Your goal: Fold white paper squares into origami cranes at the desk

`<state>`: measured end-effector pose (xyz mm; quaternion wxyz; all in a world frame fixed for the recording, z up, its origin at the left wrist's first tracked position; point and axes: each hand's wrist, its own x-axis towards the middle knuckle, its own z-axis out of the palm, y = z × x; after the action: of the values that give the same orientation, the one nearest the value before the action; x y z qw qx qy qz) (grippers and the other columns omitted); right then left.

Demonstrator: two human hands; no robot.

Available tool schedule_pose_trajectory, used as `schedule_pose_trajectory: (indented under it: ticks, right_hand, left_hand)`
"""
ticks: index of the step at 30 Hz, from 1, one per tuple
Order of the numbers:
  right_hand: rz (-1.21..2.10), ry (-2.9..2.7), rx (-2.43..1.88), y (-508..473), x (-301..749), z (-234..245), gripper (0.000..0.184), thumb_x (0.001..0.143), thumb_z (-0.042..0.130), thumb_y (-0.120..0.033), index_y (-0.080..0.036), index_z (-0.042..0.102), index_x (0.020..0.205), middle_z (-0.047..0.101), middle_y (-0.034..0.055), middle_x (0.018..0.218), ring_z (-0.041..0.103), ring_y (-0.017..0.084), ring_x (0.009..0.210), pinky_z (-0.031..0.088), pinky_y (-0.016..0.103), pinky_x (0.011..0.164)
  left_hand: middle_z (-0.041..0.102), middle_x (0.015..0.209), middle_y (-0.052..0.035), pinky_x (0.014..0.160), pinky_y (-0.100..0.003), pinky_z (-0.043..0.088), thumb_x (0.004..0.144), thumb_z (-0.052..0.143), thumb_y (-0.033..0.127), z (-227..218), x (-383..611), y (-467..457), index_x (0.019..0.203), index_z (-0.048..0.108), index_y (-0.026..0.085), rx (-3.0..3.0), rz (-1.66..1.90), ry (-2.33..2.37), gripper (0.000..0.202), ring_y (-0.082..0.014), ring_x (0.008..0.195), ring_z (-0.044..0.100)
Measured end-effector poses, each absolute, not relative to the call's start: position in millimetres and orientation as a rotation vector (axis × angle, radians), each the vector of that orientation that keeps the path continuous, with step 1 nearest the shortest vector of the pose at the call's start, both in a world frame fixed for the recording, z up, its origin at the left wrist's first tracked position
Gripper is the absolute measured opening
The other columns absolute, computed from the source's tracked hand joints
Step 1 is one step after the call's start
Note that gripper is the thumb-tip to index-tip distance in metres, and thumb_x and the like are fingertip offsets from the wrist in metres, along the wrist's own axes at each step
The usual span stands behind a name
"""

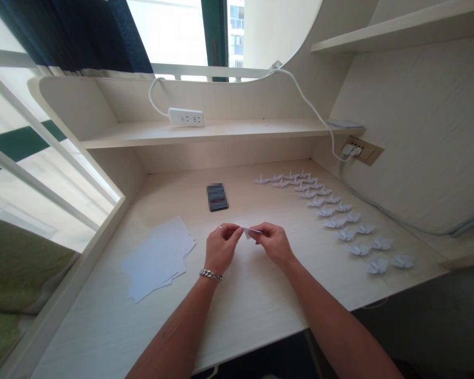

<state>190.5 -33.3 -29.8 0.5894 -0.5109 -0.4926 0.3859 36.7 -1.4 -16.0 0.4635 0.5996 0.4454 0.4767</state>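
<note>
Between my two hands, above the middle of the desk, is a small piece of folded white paper (248,233). My left hand (222,246), with a ring and a chain bracelet, pinches its left end between thumb and forefinger. The right end is pinched by my right hand (274,241). Fingers cover much of the paper, so its full shape is hidden. Off to the right, several white paper cranes (335,223) stand in rows along the desk. A loose stack of white paper sheets (158,258) lies fanned out left of my hands.
A dark phone-like object (217,197), blurred out, lies beyond my hands on the pale wooden desk (256,295). Above the desk's back runs a shelf (237,130) with a white power strip (186,117). Its white cable (306,100) runs to a wall socket (362,150) at right.
</note>
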Motion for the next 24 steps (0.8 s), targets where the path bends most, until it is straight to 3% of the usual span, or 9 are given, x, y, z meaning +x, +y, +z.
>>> schedule_pose_trajectory:
  ticks: [3, 8, 15, 19, 24]
  right_hand:
    - [0.824, -1.133, -1.195, -33.7, 187.8, -28.4, 0.022, 0.068, 0.075, -0.039, -0.020, 0.075, 0.080, 0.074, 0.0054, 0.079, 0.066, 0.020, 0.074, 0.051, 0.031, 0.067]
    - [0.793, -1.155, -1.187, -34.1, 185.2, -27.7, 0.019, 0.070, 0.074, -0.037, -0.022, 0.076, 0.082, 0.074, 0.0057, 0.088, 0.068, 0.023, 0.085, 0.053, 0.032, 0.073]
    - [0.933, -1.191, -1.139, -37.8, 183.3, -25.4, 0.030, 0.071, 0.074, -0.038, -0.021, 0.075, 0.094, 0.074, 0.0079, 0.098, 0.068, 0.025, 0.093, 0.054, 0.036, 0.081]
    - [1.005, -1.178, -1.075, -38.7, 183.2, -25.9, 0.032, 0.075, 0.070, -0.041, -0.020, 0.073, 0.098, 0.073, 0.0090, 0.102, 0.067, 0.025, 0.096, 0.054, 0.038, 0.083]
    - [1.083, -1.115, -1.072, -37.2, 183.4, -26.9, 0.033, 0.071, 0.072, -0.043, -0.019, 0.074, 0.094, 0.074, 0.0079, 0.091, 0.068, 0.024, 0.086, 0.057, 0.038, 0.075]
  left_hand:
    - [0.069, 0.063, -0.0043, 0.044, -0.022, 0.044, 0.073, 0.070, 0.042, -15.6, 40.6, -4.0, 0.087, 0.067, 0.013, 1.351, 1.115, 1.022, 0.032, -0.0118, 0.046, 0.058]
    - [0.072, 0.075, -0.0073, 0.061, -0.026, 0.054, 0.067, 0.075, 0.040, -15.5, 43.7, -6.6, 0.093, 0.068, 0.011, 1.116, 1.076, 0.896, 0.039, -0.0149, 0.064, 0.067]
    - [0.073, 0.083, -0.0093, 0.076, -0.032, 0.055, 0.065, 0.079, 0.037, -19.6, 42.9, -4.1, 0.093, 0.071, 0.012, 1.114, 1.136, 0.874, 0.039, -0.0179, 0.077, 0.068]
    - [0.074, 0.084, -0.0084, 0.075, -0.031, 0.055, 0.065, 0.078, 0.037, -20.6, 43.0, -3.4, 0.093, 0.072, 0.013, 1.155, 1.164, 0.884, 0.037, -0.0169, 0.076, 0.067]
    - [0.074, 0.084, -0.0086, 0.074, -0.031, 0.055, 0.066, 0.078, 0.038, -21.1, 42.1, -3.6, 0.093, 0.072, 0.014, 1.214, 1.158, 0.891, 0.037, -0.0177, 0.076, 0.067]
